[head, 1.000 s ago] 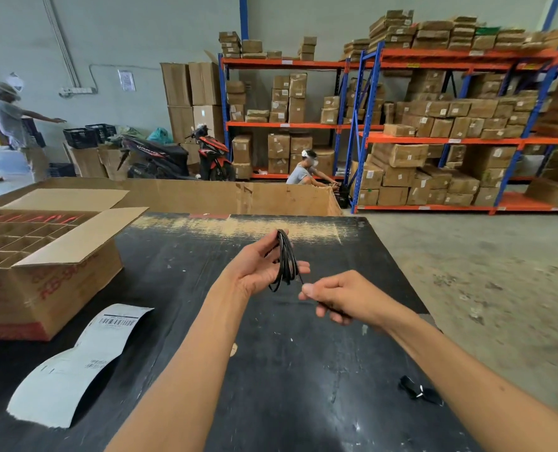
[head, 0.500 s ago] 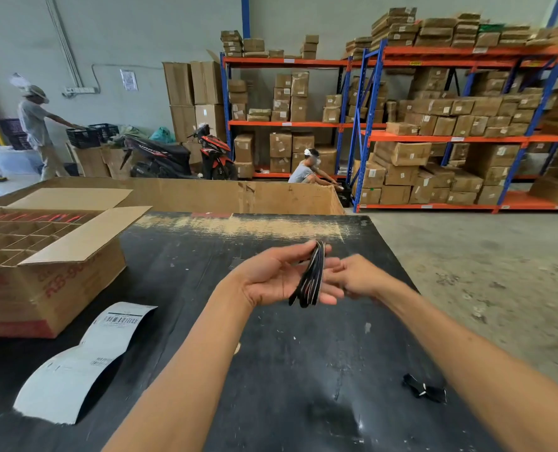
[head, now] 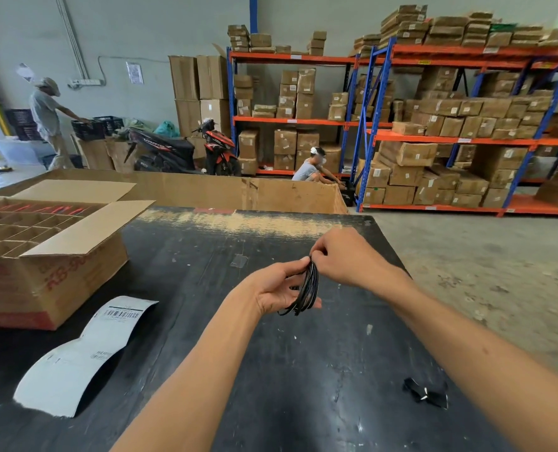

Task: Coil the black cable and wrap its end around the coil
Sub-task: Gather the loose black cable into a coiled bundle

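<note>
The black cable is gathered into a narrow coil of several loops, held above the black table. My left hand cups the coil from the left, palm up, with fingers behind the loops. My right hand pinches the top of the coil with thumb and fingertips closed on the cable. The coil's lower end hangs free below my left palm. The cable's end is hidden among the fingers.
An open cardboard box with dividers stands at the table's left. A curled white shipping label lies in front of it. A small black item lies near the table's right edge. Beyond are a large carton wall, shelving and two people.
My right hand rose from below the coil to its top and now pinches the cable there. The coil sits more upright in my left palm.
</note>
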A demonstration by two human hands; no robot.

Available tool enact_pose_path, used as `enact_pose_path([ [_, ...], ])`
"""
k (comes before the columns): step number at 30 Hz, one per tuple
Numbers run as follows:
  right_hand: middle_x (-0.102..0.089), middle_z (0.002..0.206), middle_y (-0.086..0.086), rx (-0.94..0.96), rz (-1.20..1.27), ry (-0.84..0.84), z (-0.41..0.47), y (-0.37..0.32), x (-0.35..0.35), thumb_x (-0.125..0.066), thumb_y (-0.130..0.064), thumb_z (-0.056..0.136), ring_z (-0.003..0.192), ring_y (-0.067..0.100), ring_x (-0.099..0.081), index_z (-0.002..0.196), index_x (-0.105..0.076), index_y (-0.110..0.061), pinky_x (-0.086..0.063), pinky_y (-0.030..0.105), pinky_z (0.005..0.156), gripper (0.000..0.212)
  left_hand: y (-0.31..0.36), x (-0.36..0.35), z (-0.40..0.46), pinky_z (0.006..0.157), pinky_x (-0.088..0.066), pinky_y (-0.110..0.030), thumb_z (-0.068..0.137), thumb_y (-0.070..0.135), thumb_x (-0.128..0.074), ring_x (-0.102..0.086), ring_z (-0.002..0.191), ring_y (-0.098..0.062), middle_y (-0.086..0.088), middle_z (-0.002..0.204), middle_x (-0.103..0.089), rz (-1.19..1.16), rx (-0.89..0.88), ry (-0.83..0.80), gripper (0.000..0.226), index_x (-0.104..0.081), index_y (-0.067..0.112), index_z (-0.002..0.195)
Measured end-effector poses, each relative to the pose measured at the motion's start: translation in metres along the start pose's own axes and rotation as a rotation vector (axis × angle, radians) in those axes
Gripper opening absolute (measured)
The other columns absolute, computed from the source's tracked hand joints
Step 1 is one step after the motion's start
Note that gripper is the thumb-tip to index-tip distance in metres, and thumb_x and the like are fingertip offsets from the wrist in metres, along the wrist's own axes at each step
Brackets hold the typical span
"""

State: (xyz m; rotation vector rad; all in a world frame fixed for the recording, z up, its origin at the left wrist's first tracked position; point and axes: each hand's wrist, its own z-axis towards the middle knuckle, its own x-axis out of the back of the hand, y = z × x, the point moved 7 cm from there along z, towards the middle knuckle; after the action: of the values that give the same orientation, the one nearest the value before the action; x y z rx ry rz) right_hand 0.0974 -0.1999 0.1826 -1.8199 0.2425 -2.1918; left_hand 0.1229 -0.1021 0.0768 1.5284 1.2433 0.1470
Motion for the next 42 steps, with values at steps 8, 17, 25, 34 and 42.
enact_pose_path([
  [8, -0.057, 0.089, 0.001, 0.095, -0.018, 0.281, -0.031, -0.011, -0.016, -0.051, -0.036, 0.102, 0.085, 0.03, -0.064, 0.117, -0.075, -0.028, -0.047, 0.037, 0.065, 0.029, 0.011, 0.006, 0.005, 0.068, -0.06, -0.056, 0.095, 0.02, -0.061, -0.071, 0.085, -0.035, -0.014, 0.096, -0.071, -0.317, -0.114, 0.052, 0.02, -0.066, 0.0, 0.097],
  [17, -0.075, 0.091, -0.002, 0.008, 0.274, 0.448, -0.035, 0.013, -0.021, -0.076, -0.025, 0.09, 0.081, 0.02, -0.069, 0.102, -0.083, -0.024, -0.056, 0.04, 0.074, 0.014, 0.025, 0.001, 0.005, 0.064, -0.06, -0.034, 0.098, 0.015, -0.054, -0.07, 0.062, -0.02, -0.012, 0.074, -0.073, -0.207, -0.188, 0.123, 0.022, -0.066, 0.001, 0.086],
  [25, -0.066, 0.091, -0.013, 0.08, 0.246, 0.348, -0.028, 0.021, -0.004, -0.079, -0.04, 0.086, 0.072, -0.002, -0.051, 0.096, -0.081, -0.035, -0.047, 0.031, 0.069, 0.011, 0.026, 0.01, 0.001, 0.063, -0.039, -0.032, 0.102, 0.015, -0.033, -0.043, 0.055, -0.016, -0.003, 0.065, -0.049, -0.109, -0.248, 0.175, 0.029, -0.053, 0.007, 0.083],
  [34, -0.068, 0.126, -0.015, 0.181, 0.395, 0.023, -0.009, 0.028, -0.018, -0.07, -0.043, 0.095, 0.073, 0.003, -0.063, 0.13, -0.066, -0.046, -0.051, 0.025, 0.071, 0.035, 0.025, 0.016, -0.008, 0.036, -0.014, -0.017, 0.079, 0.02, -0.04, -0.014, 0.033, -0.011, 0.004, 0.042, -0.028, 0.225, -0.22, 0.401, 0.024, -0.042, 0.016, 0.055],
  [42, -0.073, 0.123, -0.005, 0.197, 0.343, 0.037, -0.01, 0.02, -0.032, -0.056, -0.034, 0.105, 0.111, 0.012, -0.063, 0.133, -0.069, -0.027, -0.05, 0.035, 0.096, 0.032, 0.036, 0.012, -0.015, 0.042, -0.019, -0.023, 0.096, 0.056, -0.041, -0.024, 0.037, -0.014, 0.002, 0.045, -0.031, 0.396, -0.491, 0.432, 0.056, -0.044, 0.015, 0.058],
])
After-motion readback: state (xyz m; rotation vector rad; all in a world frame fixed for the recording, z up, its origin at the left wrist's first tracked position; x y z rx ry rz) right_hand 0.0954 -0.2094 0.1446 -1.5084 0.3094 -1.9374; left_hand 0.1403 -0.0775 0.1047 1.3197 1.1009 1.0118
